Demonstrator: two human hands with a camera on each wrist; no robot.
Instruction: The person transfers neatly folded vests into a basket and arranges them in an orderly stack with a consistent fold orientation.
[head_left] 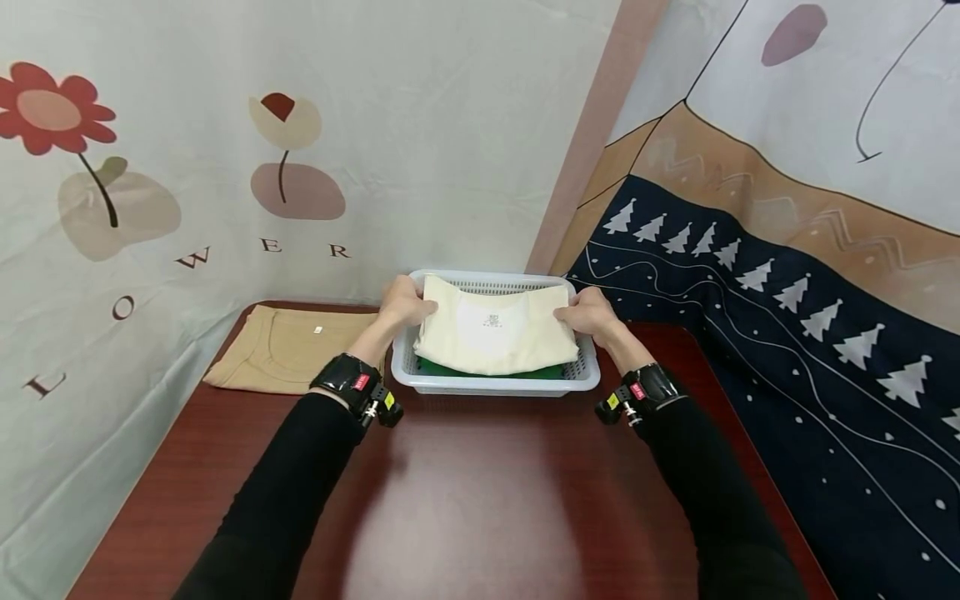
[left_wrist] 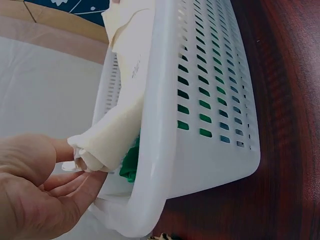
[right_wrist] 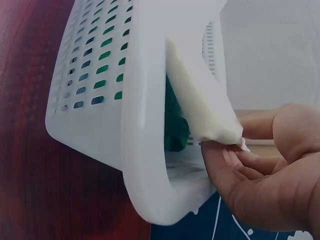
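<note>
A dark red table filled the lower middle of the head view. At its centre stood a white basket; a tan shirt lay centre left. Mid-frame, a folded cream garment hung over green cloth in the basket. The left hand and right hand pinched its opposite ends, thumb and fingers only a fold apart.

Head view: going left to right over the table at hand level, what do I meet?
Tan folded garment → left hand → cream folded garment → right hand.
</note>
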